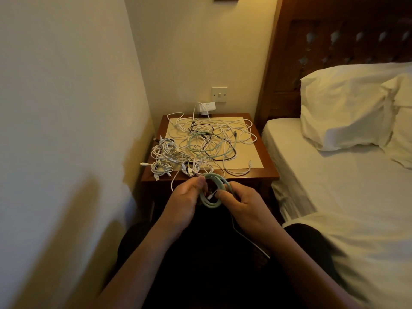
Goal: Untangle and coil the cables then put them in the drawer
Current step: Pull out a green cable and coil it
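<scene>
Left hand, centre of frame, just below the table's front edge: fingers curled, thumb and fingertips pinching the upper left of a pale green coil. Right hand, just right of it: fingers curled round the coil's right side, thumb laid toward the loops. Both hands hold the one coil. It has several loops, stands roughly upright and is held in the air in front of the table, clear of the top. A small white plug end shows inside the ring.

A white lead runs from under the right hand toward the lower right of the frame, over a dark lap. A thin white strand hangs off the table front, just left of the left hand.

Bedside table: dark wood, centre of frame. A cream sheet covers most of the top. On it lies a loose tangle of cables in white, pale green and black, the strands crossing one another. At the table's front left are small white bundles, wound up and touching, with plugs sticking out.

On the wall behind is a white charger block, with a wall switch just above it.

Right of frame: bed with a white sheet, pillow at upper right, dark carved headboard behind. Left of frame: plain cream wall.
</scene>
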Action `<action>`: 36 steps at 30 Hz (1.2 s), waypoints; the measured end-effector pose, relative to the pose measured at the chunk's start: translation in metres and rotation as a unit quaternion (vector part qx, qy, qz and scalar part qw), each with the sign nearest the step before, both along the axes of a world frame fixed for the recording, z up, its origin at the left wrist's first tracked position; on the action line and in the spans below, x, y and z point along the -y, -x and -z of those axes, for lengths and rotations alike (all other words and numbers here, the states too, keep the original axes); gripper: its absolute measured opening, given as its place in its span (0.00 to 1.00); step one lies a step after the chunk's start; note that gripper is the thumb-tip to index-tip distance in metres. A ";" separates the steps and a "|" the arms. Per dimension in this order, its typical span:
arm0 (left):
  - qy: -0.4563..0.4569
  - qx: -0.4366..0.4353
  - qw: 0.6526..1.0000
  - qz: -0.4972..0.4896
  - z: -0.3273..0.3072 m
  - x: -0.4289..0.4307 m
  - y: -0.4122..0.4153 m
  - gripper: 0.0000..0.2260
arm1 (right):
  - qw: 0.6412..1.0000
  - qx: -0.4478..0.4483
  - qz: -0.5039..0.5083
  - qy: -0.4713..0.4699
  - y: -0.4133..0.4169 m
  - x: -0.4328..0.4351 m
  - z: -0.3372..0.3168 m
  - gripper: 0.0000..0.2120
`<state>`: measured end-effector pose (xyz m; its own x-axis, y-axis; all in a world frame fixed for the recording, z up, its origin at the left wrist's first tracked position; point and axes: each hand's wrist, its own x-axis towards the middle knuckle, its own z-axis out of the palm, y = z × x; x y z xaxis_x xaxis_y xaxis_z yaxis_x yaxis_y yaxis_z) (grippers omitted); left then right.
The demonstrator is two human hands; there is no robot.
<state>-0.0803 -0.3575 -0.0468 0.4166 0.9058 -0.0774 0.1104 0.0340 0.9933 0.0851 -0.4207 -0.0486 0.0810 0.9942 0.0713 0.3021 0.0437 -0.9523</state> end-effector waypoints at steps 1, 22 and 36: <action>-0.039 -0.050 0.998 -0.005 0.002 0.001 0.001 0.18 | 1.000 0.006 -0.006 0.000 -0.001 0.001 -0.001 0.08; -0.146 -0.097 0.985 -0.003 -0.005 0.016 -0.002 0.13 | 0.942 -0.317 0.074 0.081 -0.003 0.008 0.006 0.09; -0.235 -0.219 0.947 0.005 0.017 0.010 -0.007 0.11 | 0.985 0.063 0.039 0.157 0.008 0.009 0.006 0.05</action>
